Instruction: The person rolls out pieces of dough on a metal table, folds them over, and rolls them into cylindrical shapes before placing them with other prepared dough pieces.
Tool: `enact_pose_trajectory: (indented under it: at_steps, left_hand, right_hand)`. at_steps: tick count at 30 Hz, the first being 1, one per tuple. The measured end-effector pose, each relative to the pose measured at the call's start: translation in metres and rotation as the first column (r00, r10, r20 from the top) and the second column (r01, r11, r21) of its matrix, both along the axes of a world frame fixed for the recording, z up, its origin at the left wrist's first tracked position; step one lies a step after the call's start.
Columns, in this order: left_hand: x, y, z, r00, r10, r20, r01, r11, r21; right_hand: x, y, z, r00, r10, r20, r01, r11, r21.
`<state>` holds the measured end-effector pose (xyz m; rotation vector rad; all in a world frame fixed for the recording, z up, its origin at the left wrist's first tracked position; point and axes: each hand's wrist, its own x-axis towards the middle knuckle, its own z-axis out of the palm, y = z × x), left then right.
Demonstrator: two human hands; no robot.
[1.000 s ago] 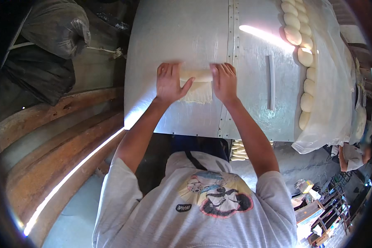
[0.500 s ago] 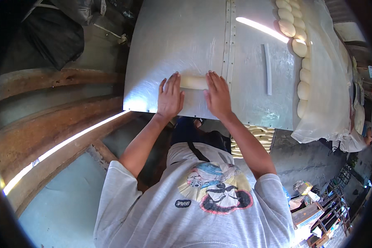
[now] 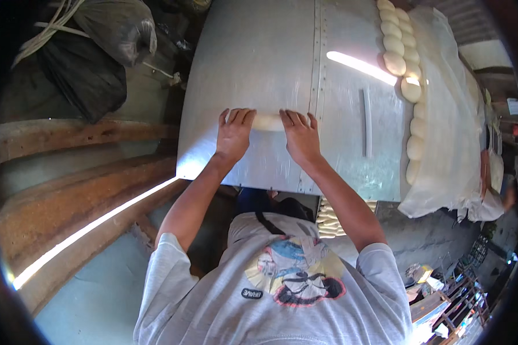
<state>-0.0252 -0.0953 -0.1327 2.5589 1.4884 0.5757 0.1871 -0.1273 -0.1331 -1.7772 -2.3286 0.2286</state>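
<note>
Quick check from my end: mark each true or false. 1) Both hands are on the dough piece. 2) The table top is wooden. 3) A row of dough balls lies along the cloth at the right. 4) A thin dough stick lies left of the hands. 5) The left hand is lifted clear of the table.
1) True: left hand and right hand both lie flat on the dough piece.
2) False: the table is sheet metal.
3) True: dough balls line the white cloth.
4) False: the thin dough stick lies right of the hands.
5) False: it presses on the dough.
</note>
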Motion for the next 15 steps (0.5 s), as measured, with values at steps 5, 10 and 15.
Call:
enact_pose_trajectory:
  at_steps: [5,10,15]
  left_hand:
    - [0.023,0.118,0.035,0.981,-0.013,-0.195,-0.107,0.798,-0.592]
    - [0.055,0.047,-0.048,0.995,0.071,0.075,-0.044,0.948,-0.314]
    - [0.027,-0.055,-0.043,0.97,-0.214,-0.114,0.077,0.717,-0.693]
  right_hand:
    - [-0.015,0.16,0.043,0.999,0.013,0.045,0.008,0.904,-0.426]
    - [-0.046,0.077,-0.07,0.979,-0.003,-0.203,0.001,1.0,-0.011]
    - [-0.056,-0.032,-0.077,0.978,0.054,0.199,-0.001,0.966,-0.26]
